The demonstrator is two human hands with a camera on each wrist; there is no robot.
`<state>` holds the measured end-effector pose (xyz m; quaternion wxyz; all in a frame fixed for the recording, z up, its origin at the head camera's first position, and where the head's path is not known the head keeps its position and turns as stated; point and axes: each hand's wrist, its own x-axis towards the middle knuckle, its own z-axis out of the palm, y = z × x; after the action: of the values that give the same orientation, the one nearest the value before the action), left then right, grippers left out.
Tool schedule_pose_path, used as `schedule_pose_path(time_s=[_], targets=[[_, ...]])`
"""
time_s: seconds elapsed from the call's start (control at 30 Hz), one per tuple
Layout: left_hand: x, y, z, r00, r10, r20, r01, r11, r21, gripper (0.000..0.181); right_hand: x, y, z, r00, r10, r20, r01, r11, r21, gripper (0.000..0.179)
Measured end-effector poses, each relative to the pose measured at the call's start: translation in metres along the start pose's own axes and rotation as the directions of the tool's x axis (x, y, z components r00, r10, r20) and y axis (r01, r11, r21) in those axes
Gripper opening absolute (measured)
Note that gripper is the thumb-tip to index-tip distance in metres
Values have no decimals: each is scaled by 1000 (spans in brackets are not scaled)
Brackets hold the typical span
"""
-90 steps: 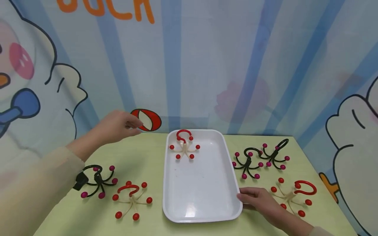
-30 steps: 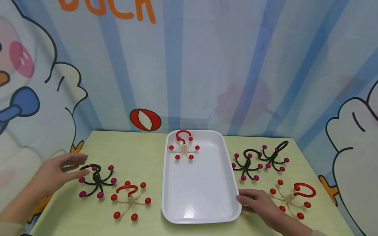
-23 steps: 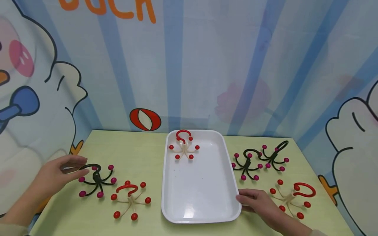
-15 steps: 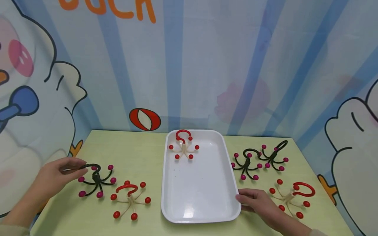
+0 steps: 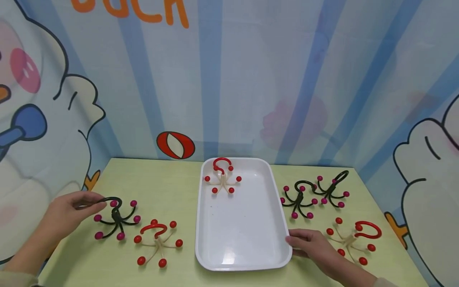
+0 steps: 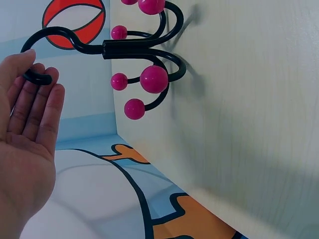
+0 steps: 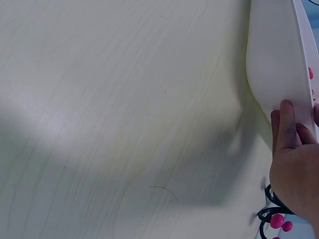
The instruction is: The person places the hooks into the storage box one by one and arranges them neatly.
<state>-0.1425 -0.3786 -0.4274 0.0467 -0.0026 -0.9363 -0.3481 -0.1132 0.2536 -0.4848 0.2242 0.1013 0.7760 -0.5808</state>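
At the left of the table, a black claw hook with pink ball tips (image 5: 116, 217) stands on its prongs. My left hand (image 5: 73, 211) pinches its curved top between thumb and fingers; in the left wrist view the hook's curl (image 6: 37, 77) lies against the fingers. A white tray (image 5: 244, 239) stands mid-table, with a cream-and-red claw hook (image 5: 223, 181) in its far left corner. My right hand (image 5: 315, 247) grips the tray's right side near the front. Its thumb is at the rim, and in the right wrist view its fingers (image 7: 286, 129) lie along the outer wall.
A cream-and-red claw hook (image 5: 157, 241) stands between the left hand and the tray. Right of the tray stand two black claw hooks, the nearer (image 5: 298, 199) and the farther (image 5: 331, 191), plus another cream-and-red one (image 5: 349, 241). A printed cloth (image 5: 244, 79) hangs behind the table (image 5: 172, 183).
My left hand has come down from above the table's back left to the black hook and closed on its top, which has shifted slightly. My right hand has stayed at the tray.
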Motion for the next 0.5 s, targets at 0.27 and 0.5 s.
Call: schedule_pose_path(time_s=[0.27, 0.5], targets=[[8, 10, -10, 998, 52, -24, -50, 996, 69, 33, -1, -3, 2, 1000, 17, -17, -17, 1000, -1, 52], [19, 34, -25, 996, 75, -48, -70, 992, 106, 33, -2, -4, 2, 1000, 23, -21, -23, 1000, 14, 51]])
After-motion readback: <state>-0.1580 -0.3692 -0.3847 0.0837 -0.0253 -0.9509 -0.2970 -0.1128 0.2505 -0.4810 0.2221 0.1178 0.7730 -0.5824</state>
